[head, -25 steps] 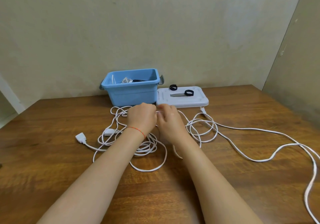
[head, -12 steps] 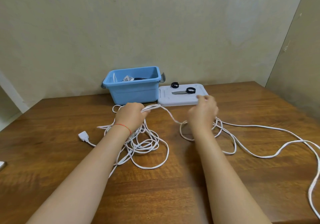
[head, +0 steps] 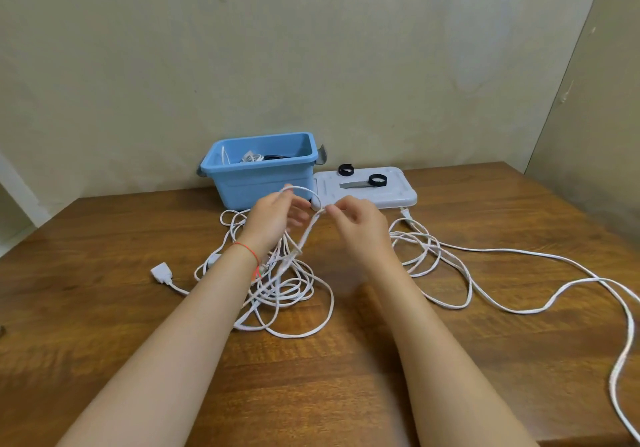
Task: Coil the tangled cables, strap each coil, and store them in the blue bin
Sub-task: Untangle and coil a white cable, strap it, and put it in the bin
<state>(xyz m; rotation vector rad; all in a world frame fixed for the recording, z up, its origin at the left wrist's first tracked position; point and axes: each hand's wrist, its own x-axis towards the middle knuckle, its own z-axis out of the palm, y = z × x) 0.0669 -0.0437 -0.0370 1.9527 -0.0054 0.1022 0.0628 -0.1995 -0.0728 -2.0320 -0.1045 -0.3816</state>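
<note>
The left hand (head: 273, 218) is raised above the table (head: 104, 308) with its fingers curled around a gathered bunch of the white cable (head: 287, 284), one loop arching up over the fingertips. The right hand (head: 360, 228) pinches the same strand just beside it between thumb and forefinger.

Below the hands the rest of the cable hangs into a loose tangle on the wood; more loops lie to the right and a long run trails to the table's edge.

The cable looks thin, light and limp, so it should sag and snag; I would feed it near the pinch.

Behind stand the blue bin (head: 263, 183) and its grey lid (head: 398, 197), which carries black straps (head: 376, 180).
</note>
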